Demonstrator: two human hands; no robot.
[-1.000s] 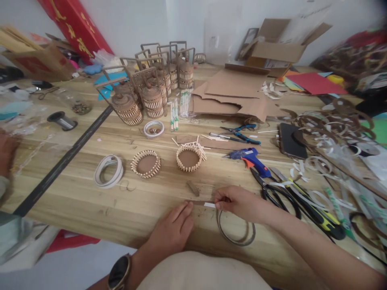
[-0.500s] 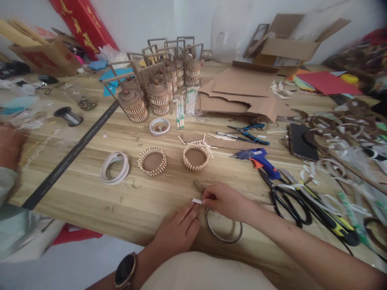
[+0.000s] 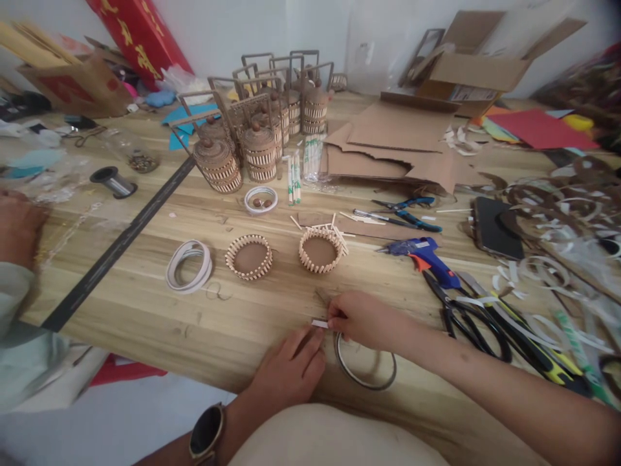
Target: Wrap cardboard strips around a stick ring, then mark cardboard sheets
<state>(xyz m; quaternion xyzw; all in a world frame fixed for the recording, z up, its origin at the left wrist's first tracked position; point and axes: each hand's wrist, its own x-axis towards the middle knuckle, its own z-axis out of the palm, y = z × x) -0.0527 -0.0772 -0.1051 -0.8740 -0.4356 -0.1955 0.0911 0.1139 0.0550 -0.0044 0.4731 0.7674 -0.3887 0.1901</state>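
Note:
My right hand (image 3: 363,317) is closed in a pinch on a narrow strip near the table's front edge. The strip's pale end (image 3: 319,323) sticks out to the left of the fingertips. Below the hand, a curled loop of strip (image 3: 371,387) lies on the wood and seems to run up to the pinch. A small brown piece (image 3: 322,296) shows just past the fingers. My left hand (image 3: 290,367) rests flat with its fingers stretched out, fingertips at the pale end. Farther off stand two round stick-walled trays, one left (image 3: 229,264) and one right (image 3: 303,260).
A glue gun (image 3: 422,252), pliers (image 3: 412,213), black-handled scissors (image 3: 478,333) and a phone (image 3: 497,226) lie to the right. White tape rolls (image 3: 169,275) are at the left. Several handled baskets (image 3: 262,158) and cardboard (image 3: 388,139) fill the back. Another person's hand (image 3: 17,226) is far left.
The view has shifted slightly, so everything sits a little farther right. Both hands keep nearly the same pose at the strip.

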